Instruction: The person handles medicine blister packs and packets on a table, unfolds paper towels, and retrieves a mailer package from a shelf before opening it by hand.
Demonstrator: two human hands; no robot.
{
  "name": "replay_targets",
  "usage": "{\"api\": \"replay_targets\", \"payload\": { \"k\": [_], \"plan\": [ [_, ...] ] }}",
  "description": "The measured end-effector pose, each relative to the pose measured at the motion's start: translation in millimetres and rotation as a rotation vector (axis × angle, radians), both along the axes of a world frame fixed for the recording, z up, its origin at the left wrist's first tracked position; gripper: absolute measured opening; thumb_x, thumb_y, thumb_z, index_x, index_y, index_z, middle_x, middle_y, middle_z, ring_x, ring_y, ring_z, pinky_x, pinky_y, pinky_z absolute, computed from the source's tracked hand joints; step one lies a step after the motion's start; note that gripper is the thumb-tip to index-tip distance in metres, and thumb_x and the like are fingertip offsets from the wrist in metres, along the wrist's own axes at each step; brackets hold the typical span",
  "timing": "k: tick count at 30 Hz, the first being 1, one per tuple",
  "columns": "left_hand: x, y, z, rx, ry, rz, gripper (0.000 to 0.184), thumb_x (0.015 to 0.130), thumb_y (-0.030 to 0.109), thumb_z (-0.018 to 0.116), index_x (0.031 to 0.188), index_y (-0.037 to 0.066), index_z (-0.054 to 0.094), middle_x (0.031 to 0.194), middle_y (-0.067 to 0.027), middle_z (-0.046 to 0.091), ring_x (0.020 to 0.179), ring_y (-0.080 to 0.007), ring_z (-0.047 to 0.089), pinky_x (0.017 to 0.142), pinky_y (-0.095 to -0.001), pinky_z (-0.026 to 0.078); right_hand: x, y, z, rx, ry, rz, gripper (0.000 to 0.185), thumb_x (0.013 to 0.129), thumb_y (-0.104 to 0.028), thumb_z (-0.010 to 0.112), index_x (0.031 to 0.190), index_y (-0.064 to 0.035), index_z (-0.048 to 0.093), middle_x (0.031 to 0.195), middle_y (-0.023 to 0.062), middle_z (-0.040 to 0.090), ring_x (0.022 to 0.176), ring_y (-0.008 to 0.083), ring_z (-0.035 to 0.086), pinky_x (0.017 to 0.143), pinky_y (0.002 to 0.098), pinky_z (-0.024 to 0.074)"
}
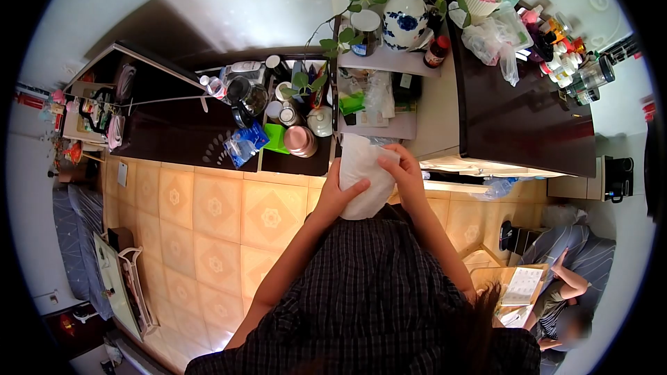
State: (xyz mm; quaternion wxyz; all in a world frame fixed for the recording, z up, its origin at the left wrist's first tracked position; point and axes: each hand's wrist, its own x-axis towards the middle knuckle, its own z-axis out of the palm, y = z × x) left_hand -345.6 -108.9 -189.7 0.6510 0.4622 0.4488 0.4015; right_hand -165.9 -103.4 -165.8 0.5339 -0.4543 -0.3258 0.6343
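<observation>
A white sheet, paper towel or thin cloth (363, 179), hangs between my two hands in front of my body. My left hand (342, 191) grips its left side, the thumb lying across the front. On the upper right edge, my right hand (404, 170) pinches the sheet between thumb and fingers. Part of the fingers of both hands is hidden behind it. Just beyond the sheet are a pink-lidded jar (300, 141) and a white lidded pot (320, 121) on the dark cabinet top.
The dark cabinet (174, 135) carries a glass coffee pot (246, 97), a blue packet (244, 144) and a green box (276, 137). A blue-and-white vase (406, 19) stands on the shelf. Plastic bags (490, 40) and bottles crowd the right counter (514, 118). A person (566, 305) sits at lower right.
</observation>
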Motion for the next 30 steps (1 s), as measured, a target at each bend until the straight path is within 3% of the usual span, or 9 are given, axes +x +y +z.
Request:
{"api": "replay_targets", "payload": {
  "k": [6, 15, 18, 21, 24, 27, 30],
  "plan": [
    [-5.8, 0.6, 9.5, 0.133, 0.311, -0.046, 0.064, 0.078, 0.034, 0.08, 0.122, 0.0, 0.048, 0.111, -0.0181, 0.063, 0.103, -0.0275, 0.063, 0.089, -0.0377, 0.049, 9.1, 9.7, 8.5, 0.049, -0.154, 0.133, 0.018, 0.089, -0.017, 0.071, 0.097, -0.0034, 0.063, 0.093, -0.0018, 0.061, 0.089, 0.0066, 0.055, 0.081, 0.0222, 0.0433],
    [-7.8, 1.3, 13.9, 0.168, 0.411, -0.056, 0.066, 0.076, 0.039, 0.08, 0.119, 0.001, 0.049, 0.109, -0.0202, 0.064, 0.102, -0.0335, 0.064, 0.086, -0.0401, 0.05, 8.9, 10.8, 14.2, 0.123, -0.152, 0.183, 0.013, 0.091, -0.013, 0.068, 0.088, -0.0029, 0.061, 0.084, -0.0041, 0.056, 0.081, 0.0041, 0.05, 0.073, 0.0199, 0.0392],
    [-10.2, 3.0, 17.9, 0.138, 0.455, -0.091, 0.062, 0.079, 0.033, 0.079, 0.122, 0.001, 0.048, 0.112, -0.0147, 0.062, 0.105, -0.0229, 0.061, 0.091, -0.0358, 0.048, 7.6, 9.8, 7.0, 0.135, -0.145, 0.157, 0.013, 0.092, -0.013, 0.068, 0.088, -0.0031, 0.061, 0.082, -0.0053, 0.055, 0.078, 0.0029, 0.048, 0.07, 0.019, 0.0374],
    [-15.2, 4.2, 5.2, 0.139, 0.49, -0.139, 0.06, 0.088, 0.041, 0.068, 0.126, 0.0, 0.048, 0.117, -0.0149, 0.06, 0.11, -0.0228, 0.059, 0.095, -0.0354, 0.045, 6.6, 8.3, 3.7, 0.133, -0.155, 0.13, 0.013, 0.092, -0.014, 0.067, 0.088, -0.0036, 0.061, 0.079, -0.0064, 0.054, 0.075, 0.002, 0.047, 0.067, 0.0184, 0.0357],
    [-11.8, 5.4, -23.0, 0.055, 0.133, -0.064, 0.052, 0.096, 0.039, 0.054, 0.129, -0.001, 0.046, 0.118, -0.0196, 0.061, 0.109, -0.0275, 0.06, 0.094, -0.0373, 0.047, 4.0, 8.0, 4.1, 0.138, -0.172, 0.108, 0.012, 0.093, -0.014, 0.066, 0.089, -0.004, 0.061, 0.078, -0.0069, 0.054, 0.074, 0.0014, 0.047, 0.065, 0.0181, 0.0348],
    [-6.2, 3.2, -20.9, -0.248, -0.287, -0.084, 0.058, 0.099, 0.042, 0.043, 0.138, -0.001, 0.042, 0.131, -0.014, 0.054, 0.119, -0.0227, 0.054, 0.103, -0.0338, 0.041, 4.3, 9.9, 4.0, 0.125, -0.173, 0.108, 0.011, 0.094, -0.014, 0.065, 0.091, -0.0042, 0.061, 0.077, -0.0066, 0.054, 0.074, 0.0013, 0.047, 0.065, 0.0181, 0.0347],
    [-3.3, 3.3, -3.6, -0.206, -0.246, -0.117, 0.057, 0.099, 0.038, 0.046, 0.14, -0.002, 0.04, 0.133, -0.0152, 0.053, 0.12, -0.0231, 0.054, 0.104, -0.035, 0.041, 8.4, 14.7, -0.5, 0.1, -0.162, 0.13, 0.01, 0.094, -0.014, 0.065, 0.093, -0.0047, 0.06, 0.078, -0.0059, 0.054, 0.075, 0.0017, 0.048, 0.066, 0.018, 0.0359]
  ]
}}
